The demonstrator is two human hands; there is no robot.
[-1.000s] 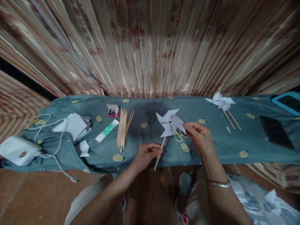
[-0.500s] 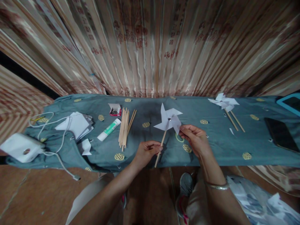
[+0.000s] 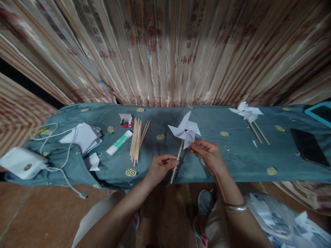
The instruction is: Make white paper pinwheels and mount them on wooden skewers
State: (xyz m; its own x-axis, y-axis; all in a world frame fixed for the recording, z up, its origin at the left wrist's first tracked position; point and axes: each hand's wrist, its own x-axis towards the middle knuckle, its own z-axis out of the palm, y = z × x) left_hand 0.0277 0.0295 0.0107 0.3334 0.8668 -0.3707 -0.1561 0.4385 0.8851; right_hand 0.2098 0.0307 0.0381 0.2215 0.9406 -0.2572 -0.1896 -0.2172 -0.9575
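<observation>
A white paper pinwheel (image 3: 186,130) with a dark pin at its centre is held over the table, tilted on its wooden stick (image 3: 180,150). My left hand (image 3: 162,167) is closed on the stick, below the blades. At the lowest blade, my right hand (image 3: 208,155) has its thumb and fingers pinched at the paper edge. To the left lie a bundle of wooden sticks (image 3: 136,139), a small open red-and-white box of pins (image 3: 126,121) and a green-and-white glue stick (image 3: 119,142).
More white pinwheels (image 3: 247,112) on sticks lie at the back right, near a dark phone (image 3: 309,147) and a blue-edged device (image 3: 320,113). White paper pieces (image 3: 82,137) and a white charger (image 3: 24,162) with loose cables are on the left. A curtain (image 3: 165,55) hangs behind the table.
The pinwheel's blades have turned clockwise. My right hand has moved left and slightly down with the blade at its fingertips. My left hand stays on the stick.
</observation>
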